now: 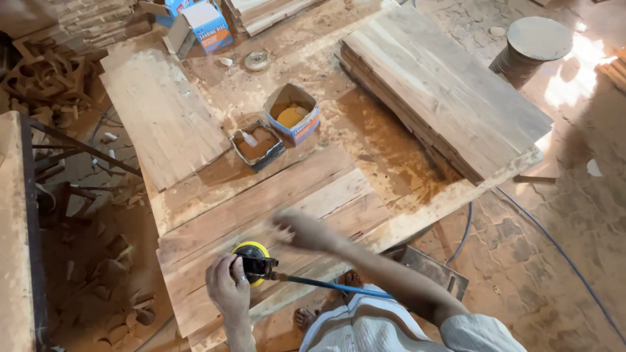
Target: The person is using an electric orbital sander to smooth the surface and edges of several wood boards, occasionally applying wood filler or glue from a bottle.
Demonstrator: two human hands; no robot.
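Hands at work on a long wooden plank (274, 215) that lies slanted across a dusty workbench (385, 150), seen from above. The left hand (228, 287) is closed around a yellow sander (253, 259), whose round pad sits flat on the plank near the plank's near end; a ring shows on 1 finger. A blue hose (339, 287) runs from the sander's dark body toward the person and across a striped garment (365, 329) at the bottom edge. The right hand (303, 229) is blurred, lying open and flat on the plank just beyond the sander, palm down, holding nothing. Farther up the bench stand 2 small open cardboard boxes side by side: a blue and orange box (293, 114) with yellow-orange discs inside, and a darker box (256, 145) with brown contents. To the left of them lies a wide pale board (160, 111). To the right, a stack of boards (443, 88) rests at an angle, well apart from the hands. A round stool (535, 42) stands on the tiled floor at top right, and wood offcuts (104, 261) litter the ground at left. Bare toes (303, 317) show under the bench edge.
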